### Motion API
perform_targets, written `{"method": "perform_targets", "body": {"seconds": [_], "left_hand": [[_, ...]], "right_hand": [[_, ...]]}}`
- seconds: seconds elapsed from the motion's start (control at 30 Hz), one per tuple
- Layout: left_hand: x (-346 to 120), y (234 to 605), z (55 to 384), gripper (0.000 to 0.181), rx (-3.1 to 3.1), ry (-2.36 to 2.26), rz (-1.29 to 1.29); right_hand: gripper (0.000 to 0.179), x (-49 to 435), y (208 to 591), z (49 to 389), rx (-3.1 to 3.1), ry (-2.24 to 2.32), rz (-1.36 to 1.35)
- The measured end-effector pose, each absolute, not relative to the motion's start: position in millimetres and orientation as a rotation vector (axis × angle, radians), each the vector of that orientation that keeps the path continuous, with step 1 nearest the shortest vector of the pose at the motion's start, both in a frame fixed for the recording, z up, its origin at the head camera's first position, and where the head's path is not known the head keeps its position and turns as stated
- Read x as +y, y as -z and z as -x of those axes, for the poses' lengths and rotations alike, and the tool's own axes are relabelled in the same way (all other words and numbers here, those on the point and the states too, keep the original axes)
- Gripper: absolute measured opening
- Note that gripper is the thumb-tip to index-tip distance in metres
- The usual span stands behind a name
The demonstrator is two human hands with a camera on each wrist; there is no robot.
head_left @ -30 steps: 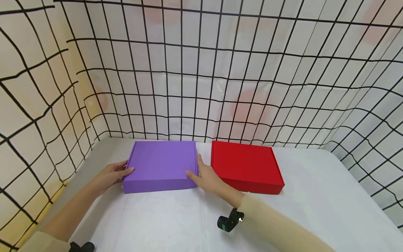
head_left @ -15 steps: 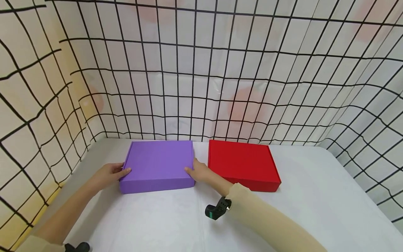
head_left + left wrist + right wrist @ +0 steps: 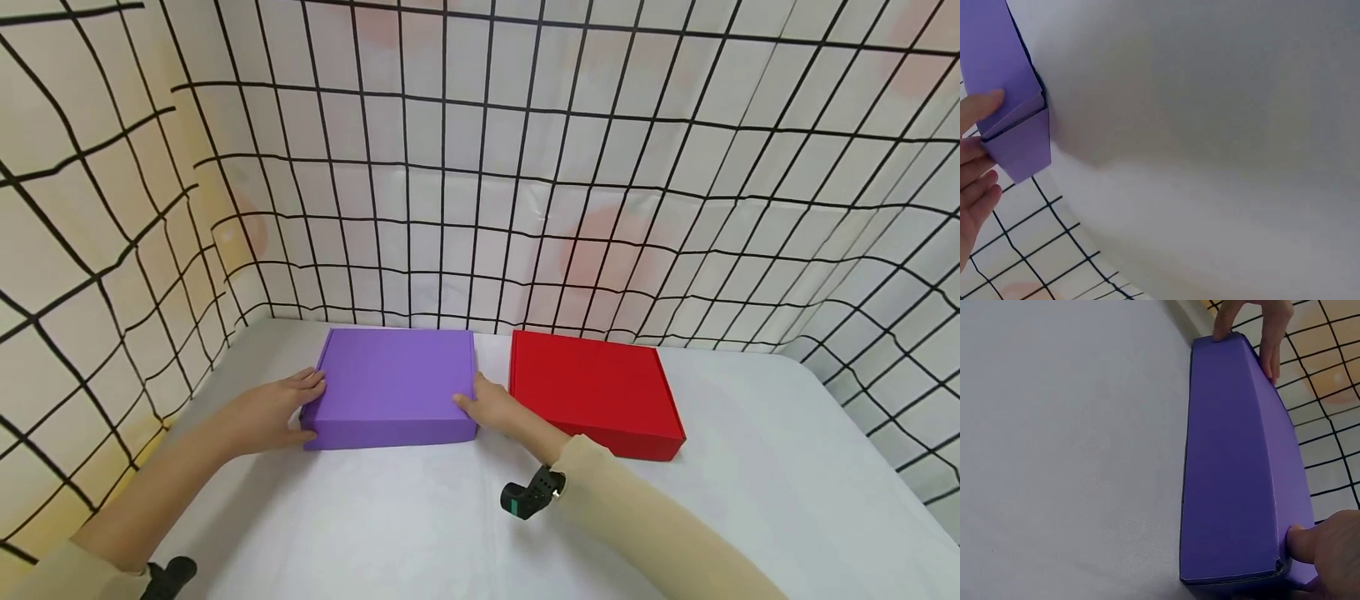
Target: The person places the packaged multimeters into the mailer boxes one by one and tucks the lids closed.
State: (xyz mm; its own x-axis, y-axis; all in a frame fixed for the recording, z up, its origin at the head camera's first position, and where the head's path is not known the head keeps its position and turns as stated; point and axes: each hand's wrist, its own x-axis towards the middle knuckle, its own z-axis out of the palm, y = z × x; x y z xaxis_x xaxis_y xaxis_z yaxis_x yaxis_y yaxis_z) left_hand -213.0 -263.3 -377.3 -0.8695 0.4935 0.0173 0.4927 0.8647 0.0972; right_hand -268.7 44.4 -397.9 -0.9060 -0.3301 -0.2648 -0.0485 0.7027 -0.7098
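A purple cardboard box (image 3: 399,375) with a flat lid lies on the white table, lid shut. My left hand (image 3: 270,414) is at its left front corner: fingers on the left edge of the lid, thumb low against the front. The left wrist view shows that thumb pressed on the purple box (image 3: 997,50) beside a slit at the corner. My right hand (image 3: 498,410) grips the right end, thumb over the top front edge, other fingers mostly hidden beside it. In the right wrist view, the right thumb (image 3: 1307,544) presses the box's upper edge.
A red cardboard box (image 3: 596,392) of similar shape lies right of the purple one, a narrow gap between them. Black grid mesh (image 3: 450,208) over pale sheeting walls the back and sides. White cloth (image 3: 405,525) covers the table in front.
My left hand has shifted its hold: its fingers have gone up onto the lid's left edge and its thumb down to the front. The right hand keeps its grip. The view has shifted slightly.
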Motion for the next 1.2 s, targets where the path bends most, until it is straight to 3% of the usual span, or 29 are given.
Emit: {"method": "perform_targets", "body": {"seconds": [0.2, 0.47, 0.73, 1.2], "left_hand": [[-258.7, 371.8, 220.9, 0.068, 3.028, -0.005, -0.869], [-252.1, 363.6, 222.6, 0.041, 3.034, 0.231, -0.974], [-246.3, 367.9, 220.5, 0.051, 3.013, 0.401, -1.015], [-251.1, 383.0, 210.3, 0.052, 3.146, 0.577, -1.134]], "right_hand": [[0.063, 45.4, 396.6, 268.1, 2.516, 1.057, 0.297], [0.060, 43.8, 398.7, 269.9, 2.520, 1.048, 0.327], [0.061, 47.8, 394.7, 269.1, 2.542, 1.021, 0.330], [0.061, 45.4, 395.2, 271.2, 2.553, 0.967, 0.333]]}}
